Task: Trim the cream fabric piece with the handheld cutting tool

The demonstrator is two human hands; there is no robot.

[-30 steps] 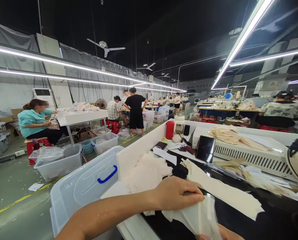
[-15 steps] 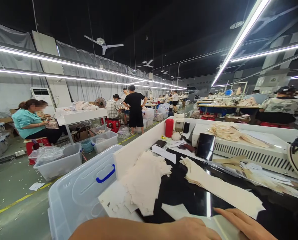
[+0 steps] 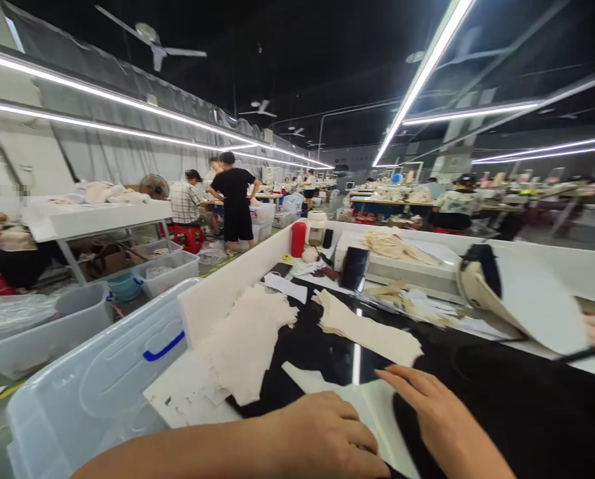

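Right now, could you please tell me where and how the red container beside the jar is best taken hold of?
I would grip the red container around its upper body, fingers coming from the near side or above. It stands upright and looks roughly cylindrical, with the jar close on its right and the white partition on its left.

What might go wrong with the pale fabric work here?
The pale piece under the left hand and right hand might crease or slide on the glossy black surface. The right hand, close to the cream stack, could nudge its layers out of line.
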